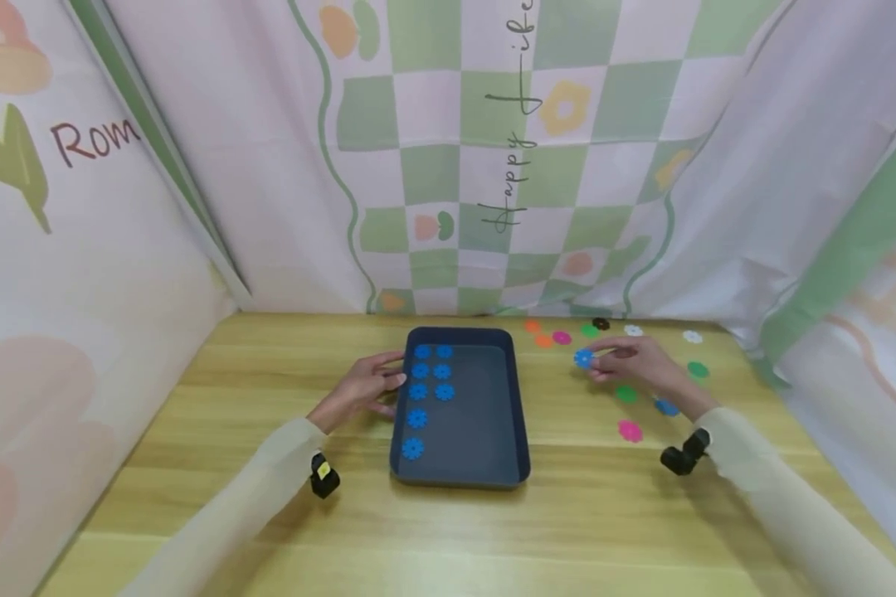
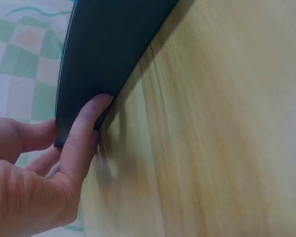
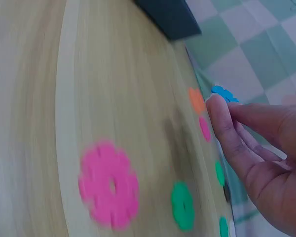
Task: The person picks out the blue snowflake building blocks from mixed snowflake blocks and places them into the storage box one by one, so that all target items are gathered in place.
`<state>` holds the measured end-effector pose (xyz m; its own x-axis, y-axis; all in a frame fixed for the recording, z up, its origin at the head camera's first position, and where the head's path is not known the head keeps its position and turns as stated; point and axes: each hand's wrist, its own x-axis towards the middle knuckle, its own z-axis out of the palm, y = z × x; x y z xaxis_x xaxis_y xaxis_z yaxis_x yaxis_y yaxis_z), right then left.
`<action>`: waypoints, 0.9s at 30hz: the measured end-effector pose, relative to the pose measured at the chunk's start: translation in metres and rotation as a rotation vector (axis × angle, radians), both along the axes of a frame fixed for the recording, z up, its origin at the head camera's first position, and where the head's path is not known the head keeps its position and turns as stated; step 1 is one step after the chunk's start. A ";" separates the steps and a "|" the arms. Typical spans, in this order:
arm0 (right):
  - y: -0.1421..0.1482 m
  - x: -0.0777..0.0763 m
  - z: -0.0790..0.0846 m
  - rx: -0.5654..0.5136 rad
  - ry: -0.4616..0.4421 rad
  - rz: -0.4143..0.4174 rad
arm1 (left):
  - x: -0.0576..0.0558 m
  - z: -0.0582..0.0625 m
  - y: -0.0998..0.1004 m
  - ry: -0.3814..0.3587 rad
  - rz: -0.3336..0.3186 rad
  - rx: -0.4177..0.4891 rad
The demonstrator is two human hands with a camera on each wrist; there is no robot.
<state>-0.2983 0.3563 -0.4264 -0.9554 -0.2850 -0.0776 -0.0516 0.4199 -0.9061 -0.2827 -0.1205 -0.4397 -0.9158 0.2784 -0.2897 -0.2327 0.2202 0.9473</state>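
A dark blue rectangular tray (image 1: 466,479) lies on the wooden table. Inside, blue flower-shaped plastic discs (image 1: 417,419) form a longer left column and a shorter second column with three. My left hand (image 1: 362,385) holds the tray's left side, with the thumb at the rim and fingers against the outer wall (image 2: 103,44). To the right of the tray, my right hand (image 1: 637,365) pinches another blue flower-shaped disc (image 1: 584,358) between thumb and fingertips, raised over the table. In the right wrist view, fingertips cover part of that disc (image 3: 225,93).
Loose discs lie on the right of the table: pink (image 1: 630,430), green (image 1: 698,370), blue (image 1: 668,407), white (image 1: 692,337), orange (image 1: 543,341) and dark brown (image 1: 601,323). A patterned curtain (image 1: 493,166) hangs along the table's back edge.
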 end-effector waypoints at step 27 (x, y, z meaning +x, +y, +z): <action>-0.157 0.023 0.029 -0.304 -0.454 0.155 | -0.002 -0.002 -0.005 0.013 -0.027 0.021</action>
